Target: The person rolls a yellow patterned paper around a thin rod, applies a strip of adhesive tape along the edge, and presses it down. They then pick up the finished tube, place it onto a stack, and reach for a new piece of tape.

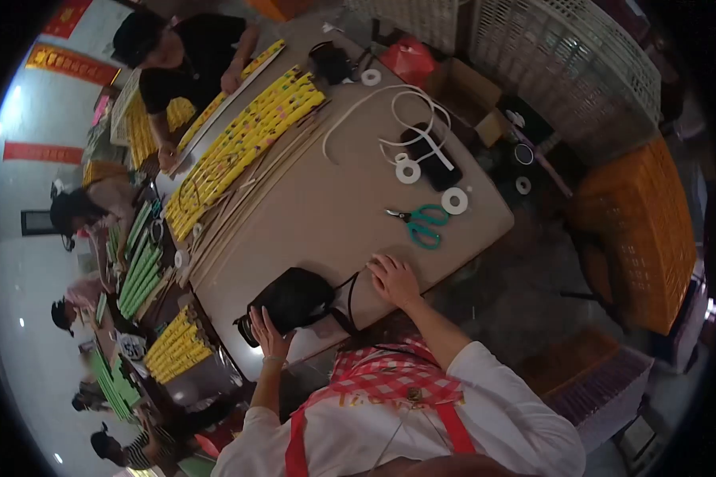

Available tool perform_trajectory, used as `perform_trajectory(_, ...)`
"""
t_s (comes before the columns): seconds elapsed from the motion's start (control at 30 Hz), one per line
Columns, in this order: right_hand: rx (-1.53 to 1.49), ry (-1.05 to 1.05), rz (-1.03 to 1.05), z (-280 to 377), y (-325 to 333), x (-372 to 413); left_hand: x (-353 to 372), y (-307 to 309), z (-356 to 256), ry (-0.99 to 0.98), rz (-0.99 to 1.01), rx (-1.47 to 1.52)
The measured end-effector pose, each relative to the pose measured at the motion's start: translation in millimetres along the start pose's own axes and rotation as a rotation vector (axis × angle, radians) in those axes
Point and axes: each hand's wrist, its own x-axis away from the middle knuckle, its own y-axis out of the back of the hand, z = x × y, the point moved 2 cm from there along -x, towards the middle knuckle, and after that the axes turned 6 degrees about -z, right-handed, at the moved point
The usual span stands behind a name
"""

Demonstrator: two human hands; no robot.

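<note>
A black pouch-like bag [298, 296] with a dark strap [347, 306] lies near the table's front edge. My left hand [270, 338] rests against the bag's left end, fingers stretched out and touching it. Flat on the tabletop to the right of the strap is my right hand [392, 278], its fingers extended and nothing in them. Just beyond it are scissors with teal handles [426, 226]. Farther back lie two white rolls, one roll [454, 200] beside the scissors and another roll [407, 169] near a dark case [433, 159]. A loose white strip [414, 91] curls across the back.
Long yellow patterned sticks [247, 147] and thin bare strips [254, 183] cover the table's far left. A person in black [199, 60] handles a long piece there. Several others work along the left. Orange crates [640, 230] and a cardboard box [463, 91] stand beyond the table's right edge.
</note>
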Motion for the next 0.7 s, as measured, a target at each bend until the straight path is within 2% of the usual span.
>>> perform_trajectory(0.1, 0.024, 0.028, 0.001, 2, -4, -3, 34, -6, -5, 0.121, -0.134, 0.015)
perform_trajectory(0.23, 0.058, 0.007, 0.036, 5, -1, -5, 89, -45, 2, 0.276, -0.279, 0.047)
perform_trajectory(0.27, 0.086, 0.000, 0.021, 4, -1, -6, 101, -54, 8, 0.342, -0.222, 0.084)
perform_trajectory(0.33, 0.124, -0.007, -0.001, 5, -5, -4, 109, -62, 18, 0.329, -0.202, 0.070)
perform_trajectory(0.37, 0.117, 0.024, 0.017, 5, -7, -2, 111, -60, 20, 0.391, -0.066, 0.059)
perform_trajectory(0.4, 0.128, 0.019, 0.017, 5, -8, -2, 108, -62, 24, 0.423, -0.072, 0.061)
perform_trajectory(0.5, 0.129, 0.059, -0.029, 4, -10, -2, 110, -77, 45, 0.172, -0.107, 0.013)
perform_trajectory(0.7, 0.230, 0.025, -0.025, 2, -15, 0, 115, -95, 54, 0.125, -0.238, 0.194)
